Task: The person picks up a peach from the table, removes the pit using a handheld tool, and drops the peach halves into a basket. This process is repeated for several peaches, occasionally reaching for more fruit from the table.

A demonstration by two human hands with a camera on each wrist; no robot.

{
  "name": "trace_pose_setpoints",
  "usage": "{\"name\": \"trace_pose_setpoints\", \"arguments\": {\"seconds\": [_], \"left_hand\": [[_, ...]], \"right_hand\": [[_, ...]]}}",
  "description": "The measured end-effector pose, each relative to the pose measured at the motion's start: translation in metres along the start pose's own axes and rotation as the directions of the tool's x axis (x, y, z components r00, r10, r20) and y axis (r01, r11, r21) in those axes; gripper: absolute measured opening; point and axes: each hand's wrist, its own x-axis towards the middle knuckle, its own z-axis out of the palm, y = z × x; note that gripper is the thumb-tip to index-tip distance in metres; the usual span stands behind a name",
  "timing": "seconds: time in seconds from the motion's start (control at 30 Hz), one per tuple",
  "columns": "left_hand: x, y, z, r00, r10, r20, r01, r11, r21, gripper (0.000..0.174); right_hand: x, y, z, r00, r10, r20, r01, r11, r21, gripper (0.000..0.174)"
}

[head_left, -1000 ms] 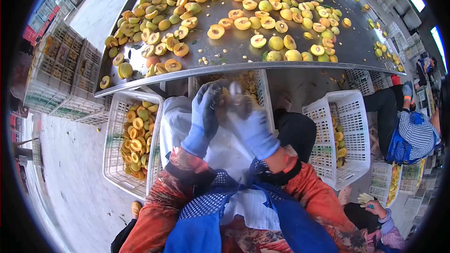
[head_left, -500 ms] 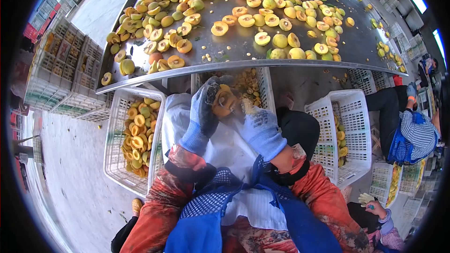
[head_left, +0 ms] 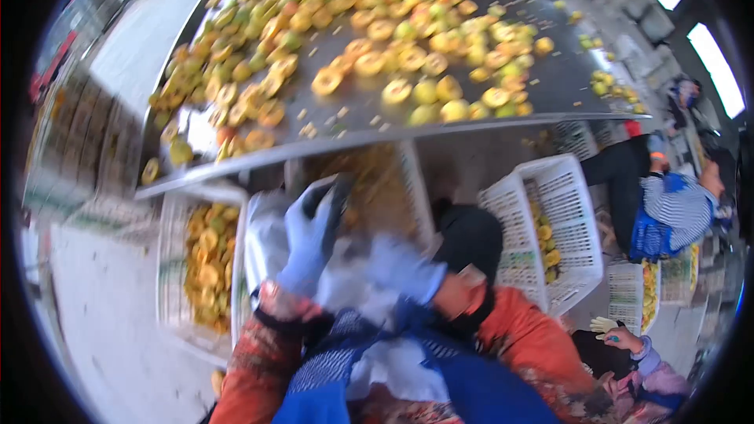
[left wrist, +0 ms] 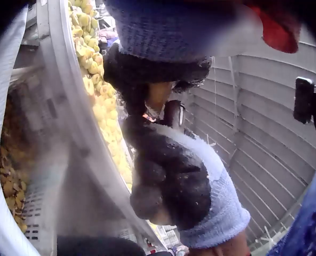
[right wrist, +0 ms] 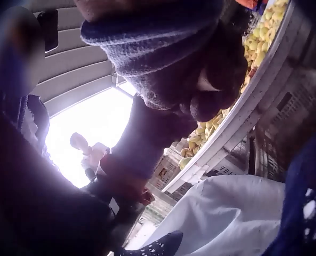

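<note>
My left hand, in a light blue glove with a dark palm, is raised over the lap with thumb and fingers bent. In the left wrist view a tan piece of peach shows between its dark fingers. My right hand, in a matching glove, is blurred to the right and lower down. Curled fingers of that hand show in the left wrist view, with a small dark tool with a bright edge at their top. A pale apron covers the lap.
Many halved yellow peaches lie on a metal table ahead. Perforated white crates stand underneath, at left and at right. More stacked crates rise far left. Another person sits at right.
The hands have drawn apart; the right has come down toward the body, blurred. The peach half seen in the left hand is hidden in the head view. The view has shifted.
</note>
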Motion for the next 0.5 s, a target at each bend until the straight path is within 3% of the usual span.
{"name": "trace_pose_setpoints", "arguments": {"seconds": [0.03,0.1,0.13,0.2,0.27,0.4,0.5], "left_hand": [[0.001,0.002,0.002,1.0,-0.028,0.003,0.029,0.999,-0.045,0.024],[0.006,0.0,0.004,0.997,-0.078,-0.005,0.078,0.997,0.005,0.023],[0.009,-0.004,0.001,0.998,-0.044,0.047,0.038,0.993,0.112,0.024],[0.013,-0.002,-0.001,0.99,-0.032,0.139,0.017,0.994,0.108,0.024],[0.015,0.0,-0.006,0.969,-0.046,0.242,0.005,0.986,0.167,0.024],[0.024,0.0,-0.005,0.94,-0.12,0.318,0.075,0.986,0.15,0.024],[0.02,-0.007,0.002,0.984,0.009,0.178,-0.015,0.999,0.035,0.027]], "right_hand": [[0.011,0.024,0.027,0.932,-0.291,-0.218,0.31,0.949,0.057,0.038],[-0.007,-0.013,-0.008,0.993,-0.098,-0.066,0.104,0.991,0.087,0.037],[-0.014,-0.024,-0.025,0.997,0.003,0.083,-0.028,0.952,0.304,0.035],[-0.014,-0.019,-0.024,0.982,-0.007,0.189,-0.099,0.834,0.543,0.027],[-0.018,-0.017,-0.023,0.939,-0.101,0.329,-0.196,0.629,0.752,0.023],[-0.007,-0.009,-0.014,0.856,-0.075,0.511,-0.448,0.383,0.808,0.017],[-0.008,-0.015,-0.022,0.869,-0.071,0.489,-0.424,0.403,0.811,0.014]]}}
